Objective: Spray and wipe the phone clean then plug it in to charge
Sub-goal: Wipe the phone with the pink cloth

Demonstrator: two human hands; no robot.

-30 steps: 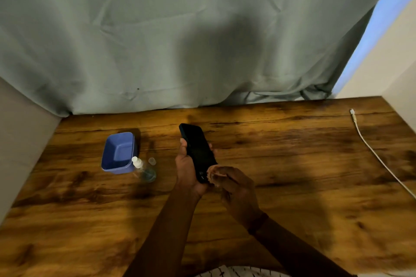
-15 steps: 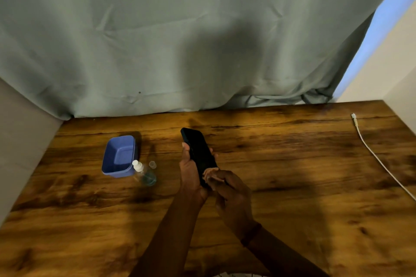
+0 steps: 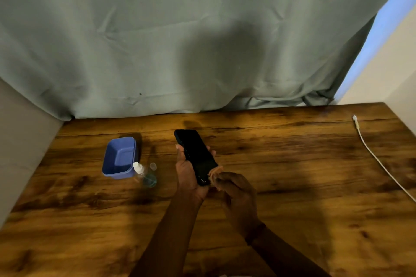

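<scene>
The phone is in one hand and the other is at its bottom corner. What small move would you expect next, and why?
Probably the right hand rubs up the phone, held in the left hand: only its lower end is touched, and the charging cable lies far off.

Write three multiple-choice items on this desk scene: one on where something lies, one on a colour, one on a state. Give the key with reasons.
1. Where does the charging cable lie?
A. on the right side of the table
B. inside the tub
C. under the phone

2. What colour is the plastic tub?
A. red
B. blue
C. white

3. What is the state of the phone?
A. flat on the table
B. plugged into the cable
C. held up in the left hand, screen dark

Key:
1 A, the cable runs along the table at the right, far from the hands.
2 B, the tub beside the spray bottle is plainly blue.
3 C, the left hand grips the phone while the right hand works at its lower end; nothing is connected.
</scene>
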